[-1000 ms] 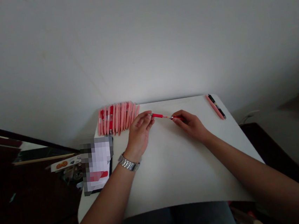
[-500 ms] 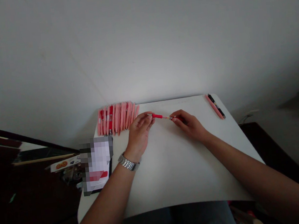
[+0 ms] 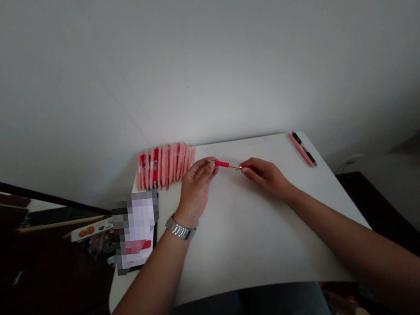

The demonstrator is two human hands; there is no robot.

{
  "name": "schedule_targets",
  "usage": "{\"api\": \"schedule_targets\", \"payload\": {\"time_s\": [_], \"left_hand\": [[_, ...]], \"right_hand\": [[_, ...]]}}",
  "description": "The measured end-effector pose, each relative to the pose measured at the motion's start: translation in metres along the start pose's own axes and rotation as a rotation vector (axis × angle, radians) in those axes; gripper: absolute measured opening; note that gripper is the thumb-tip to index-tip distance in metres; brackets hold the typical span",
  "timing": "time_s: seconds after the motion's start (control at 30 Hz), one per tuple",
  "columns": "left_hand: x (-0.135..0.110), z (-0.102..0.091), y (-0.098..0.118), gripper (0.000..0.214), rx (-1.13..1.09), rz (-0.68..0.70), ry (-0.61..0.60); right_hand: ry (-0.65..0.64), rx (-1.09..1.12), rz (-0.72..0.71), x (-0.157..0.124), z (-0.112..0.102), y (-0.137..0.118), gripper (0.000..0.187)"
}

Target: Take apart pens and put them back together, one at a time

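Note:
Between my two hands, above the white table (image 3: 239, 234), is a red pen (image 3: 221, 164) with a clear middle. My left hand (image 3: 197, 183), a metal watch on its wrist, pinches the pen's tip end. The fingers of my right hand (image 3: 265, 174) are closed on a red part at the other end, beside a silvery piece. Whether that part is joined to the barrel I cannot tell. Left of my left hand lies a row of several pink and red pens (image 3: 164, 167), some apparently in clear wrapping.
A pink pen (image 3: 300, 149) and a black pen (image 3: 305, 148) lie together at the table's back right corner. On the left edge is a flat dark-edged device (image 3: 139, 233) with its screen blurred out. A pale wall (image 3: 223, 67) rises behind the table.
My right hand has turned slightly, and the silvery piece beside its fingertips shows at a different angle. My left hand has hardly moved.

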State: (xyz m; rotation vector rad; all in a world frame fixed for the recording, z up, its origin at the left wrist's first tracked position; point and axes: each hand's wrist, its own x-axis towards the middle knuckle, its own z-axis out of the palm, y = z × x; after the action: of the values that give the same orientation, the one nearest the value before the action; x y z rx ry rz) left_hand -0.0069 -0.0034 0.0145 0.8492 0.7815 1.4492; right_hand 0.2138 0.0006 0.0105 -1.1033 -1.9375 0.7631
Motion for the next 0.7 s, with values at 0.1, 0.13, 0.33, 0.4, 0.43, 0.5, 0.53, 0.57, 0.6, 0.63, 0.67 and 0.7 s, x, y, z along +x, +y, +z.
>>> {"api": "schedule_targets", "payload": {"time_s": [0.1,0.13,0.33,0.4,0.43,0.5,0.53,0.57,0.6,0.63,0.67,0.7], "left_hand": [[-0.0010,0.0003,0.0003,0.024,0.000,0.000,-0.019],[-0.0012,0.0003,0.0003,0.024,0.000,-0.004,-0.021],[-0.0013,0.0007,0.0004,0.026,0.009,-0.020,-0.019],[-0.0013,0.0012,0.0010,0.026,0.020,-0.023,-0.017],[-0.0013,0.0015,0.0014,0.026,0.025,-0.023,-0.014],[-0.0013,0.0018,0.0020,0.027,0.028,-0.022,-0.013],[-0.0013,0.0018,0.0022,0.027,0.028,-0.022,-0.015],[-0.0012,0.0016,0.0022,0.026,0.027,-0.021,-0.018],[-0.0012,0.0014,0.0021,0.025,0.024,-0.019,-0.024],[-0.0012,0.0011,0.0019,0.024,0.019,-0.017,-0.033],[-0.0012,0.0009,0.0016,0.024,0.015,-0.016,-0.040],[-0.0012,0.0006,0.0013,0.023,0.013,-0.015,-0.045]], "right_hand": [[-0.016,-0.002,-0.013,0.0012,-0.0005,0.0004,0.036],[-0.026,0.000,-0.011,0.0015,-0.0006,0.0003,0.037],[-0.054,0.020,0.019,0.0007,-0.0013,0.0001,0.038],[-0.052,0.029,0.046,-0.0009,-0.0003,0.0013,0.034],[-0.042,0.038,0.058,-0.0017,0.0004,0.0022,0.035],[-0.005,0.062,0.065,-0.0028,0.0016,0.0039,0.037],[0.010,0.069,0.062,-0.0030,0.0019,0.0044,0.030],[0.011,0.064,0.060,-0.0027,0.0020,0.0045,0.025],[0.002,0.055,0.056,-0.0022,0.0017,0.0041,0.024],[-0.012,0.047,0.057,-0.0015,0.0012,0.0033,0.024],[-0.026,0.040,0.051,-0.0006,0.0005,0.0021,0.026],[-0.040,0.038,0.037,0.0001,-0.0002,0.0008,0.029]]}}
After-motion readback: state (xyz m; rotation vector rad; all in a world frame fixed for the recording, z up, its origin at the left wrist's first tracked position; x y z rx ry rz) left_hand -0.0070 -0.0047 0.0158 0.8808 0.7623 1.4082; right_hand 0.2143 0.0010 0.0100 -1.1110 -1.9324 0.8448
